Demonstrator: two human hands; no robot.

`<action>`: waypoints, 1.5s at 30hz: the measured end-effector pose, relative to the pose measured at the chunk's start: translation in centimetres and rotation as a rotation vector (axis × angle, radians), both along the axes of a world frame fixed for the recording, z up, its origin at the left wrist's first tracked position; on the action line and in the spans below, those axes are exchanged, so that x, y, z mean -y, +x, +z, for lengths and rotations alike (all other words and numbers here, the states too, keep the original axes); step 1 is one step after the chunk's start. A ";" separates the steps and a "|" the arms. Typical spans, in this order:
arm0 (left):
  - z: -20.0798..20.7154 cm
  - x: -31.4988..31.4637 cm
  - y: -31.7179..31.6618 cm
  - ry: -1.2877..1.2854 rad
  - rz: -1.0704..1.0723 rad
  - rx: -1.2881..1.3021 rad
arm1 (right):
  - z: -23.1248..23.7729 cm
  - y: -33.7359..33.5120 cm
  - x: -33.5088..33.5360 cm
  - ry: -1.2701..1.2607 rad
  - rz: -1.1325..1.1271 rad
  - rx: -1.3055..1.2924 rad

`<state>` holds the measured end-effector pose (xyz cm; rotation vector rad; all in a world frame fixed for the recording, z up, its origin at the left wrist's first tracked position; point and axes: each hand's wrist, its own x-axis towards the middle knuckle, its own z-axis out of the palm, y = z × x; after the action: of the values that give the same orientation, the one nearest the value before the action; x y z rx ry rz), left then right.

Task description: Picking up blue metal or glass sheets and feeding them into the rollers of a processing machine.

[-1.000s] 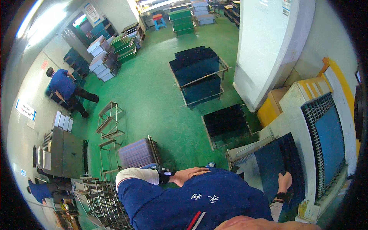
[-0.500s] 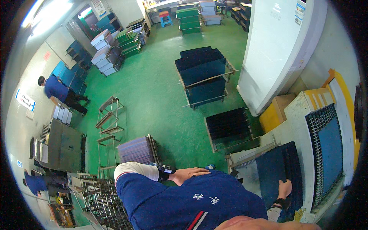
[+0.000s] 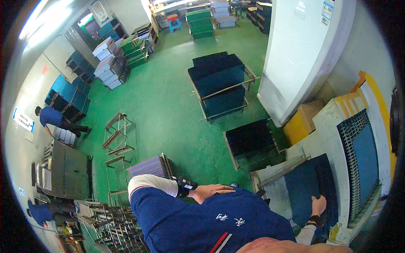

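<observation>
My right hand [image 3: 319, 205] is closed at the edge of a dark blue panel [image 3: 300, 192], thumb and fingers pinching it. This panel leans in a rack at the lower right, with more dark panels [image 3: 325, 177] standing close together just right of it. My left hand [image 3: 211, 192] lies flat against the front of my blue shirt, fingers stretched out and holding nothing. A black device [image 3: 185, 185] is strapped round the left wrist, over a white sleeve. A dark band circles the right wrist.
A white machine with a wire-mesh belt [image 3: 354, 168] borders the rack on the right. Ahead stand racks of dark panels [image 3: 219, 82] and a tall white cabinet [image 3: 299, 50]. Purple panels [image 3: 147, 166] and metal frames [image 3: 116, 135] are left. Another person [image 3: 59, 120] bends by the left wall.
The view has shifted a little. My right hand has moved slightly rightward along the panel's edge. My left hand stays against my shirt. The person by the left wall bends over light boxes.
</observation>
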<state>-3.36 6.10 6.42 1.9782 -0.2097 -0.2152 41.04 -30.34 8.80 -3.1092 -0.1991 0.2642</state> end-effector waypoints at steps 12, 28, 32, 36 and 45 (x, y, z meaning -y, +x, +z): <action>0.1 -0.2 -0.6 0.051 0.038 0.064 | -3.2 1.5 2.0 0.041 0.046 0.133; 0.1 -0.3 -1.1 0.050 0.018 0.059 | -3.8 1.8 2.6 -0.004 0.067 0.148; -0.6 -0.5 -1.0 0.037 0.016 0.060 | -0.9 0.1 0.4 0.053 0.039 0.091; -0.2 -1.1 -0.6 0.040 -0.028 0.025 | -2.1 0.9 1.5 0.027 0.076 0.168; -1.8 -0.8 -0.4 0.052 -0.041 0.001 | -3.7 1.9 2.7 0.102 0.025 0.128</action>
<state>-3.79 6.91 4.65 2.0274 -0.2471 -0.2482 42.96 -33.07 5.09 -3.0256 -0.2445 0.0525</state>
